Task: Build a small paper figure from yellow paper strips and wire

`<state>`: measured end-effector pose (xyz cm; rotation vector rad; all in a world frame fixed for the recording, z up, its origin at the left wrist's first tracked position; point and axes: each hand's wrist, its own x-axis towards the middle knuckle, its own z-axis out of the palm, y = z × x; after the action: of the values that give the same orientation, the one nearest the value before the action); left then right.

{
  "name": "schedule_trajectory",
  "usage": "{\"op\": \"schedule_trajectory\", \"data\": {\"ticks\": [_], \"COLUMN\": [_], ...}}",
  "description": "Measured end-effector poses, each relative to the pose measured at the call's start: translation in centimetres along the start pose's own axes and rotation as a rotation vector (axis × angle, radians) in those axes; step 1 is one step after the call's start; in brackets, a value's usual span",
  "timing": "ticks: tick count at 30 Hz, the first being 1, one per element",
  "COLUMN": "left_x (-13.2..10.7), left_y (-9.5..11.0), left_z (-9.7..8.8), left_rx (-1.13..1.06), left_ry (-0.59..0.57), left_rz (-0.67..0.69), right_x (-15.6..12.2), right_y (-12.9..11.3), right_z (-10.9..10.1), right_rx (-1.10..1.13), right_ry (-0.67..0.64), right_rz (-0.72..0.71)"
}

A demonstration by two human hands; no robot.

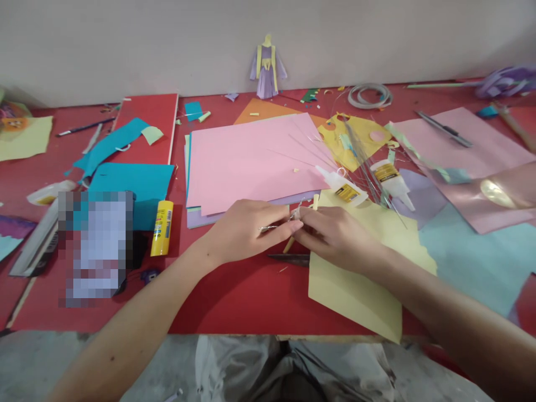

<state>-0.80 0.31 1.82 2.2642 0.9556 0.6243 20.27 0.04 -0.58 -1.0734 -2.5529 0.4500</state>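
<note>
My left hand is closed, pinching a thin twisted silver wire between thumb and fingers. Against it, my right hand is also closed, its fingertips meeting the wire's other end. A narrow rolled strip of yellow paper shows on both sides of my right fingers; whether they grip it I cannot tell. Below lies a dark pointed blade, its rest hidden under my right hand and pale yellow paper. Behind my hands is a stack of coloured paper with a pink sheet on top.
Two glue bottles lie beside loose wires at right. A yellow glue stick stands left, near a blurred phone-like object. A paper doll leans on the wall. A cutter knife rests on pink paper.
</note>
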Motion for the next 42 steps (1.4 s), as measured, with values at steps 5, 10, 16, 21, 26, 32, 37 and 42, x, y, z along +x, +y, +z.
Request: {"op": "schedule_trajectory", "data": {"ticks": [5, 10, 16, 21, 26, 32, 37, 42], "left_x": [0.0, 0.1, 0.0, 0.0, -0.1, -0.2, -0.1, -0.3], "left_y": [-0.1, -0.1, -0.2, -0.1, -0.1, 0.1, 0.6, 0.9], "left_z": [0.0, 0.0, 0.0, 0.1, 0.1, 0.1, 0.0, 0.0], "left_rx": [0.007, 0.021, 0.081, 0.116, 0.159, 0.267, 0.361, 0.403], "left_ry": [-0.020, -0.024, -0.037, -0.047, -0.066, -0.090, -0.112, -0.122], "left_rz": [-0.006, 0.010, 0.002, -0.001, 0.003, 0.027, 0.047, 0.057], "right_x": [0.0, 0.0, 0.1, 0.1, 0.1, 0.2, 0.2, 0.2], "right_y": [0.0, 0.0, 0.0, -0.1, -0.1, -0.1, -0.1, 0.0], "right_z": [0.0, 0.1, 0.0, 0.0, -0.1, -0.2, -0.2, -0.2], "right_rx": [-0.015, -0.015, 0.005, -0.004, -0.001, -0.021, -0.018, -0.044], "right_ry": [0.004, -0.010, -0.020, -0.039, -0.055, -0.066, -0.041, -0.028], "right_rz": [-0.005, 0.017, 0.015, 0.029, 0.027, 0.017, -0.038, -0.080]}}
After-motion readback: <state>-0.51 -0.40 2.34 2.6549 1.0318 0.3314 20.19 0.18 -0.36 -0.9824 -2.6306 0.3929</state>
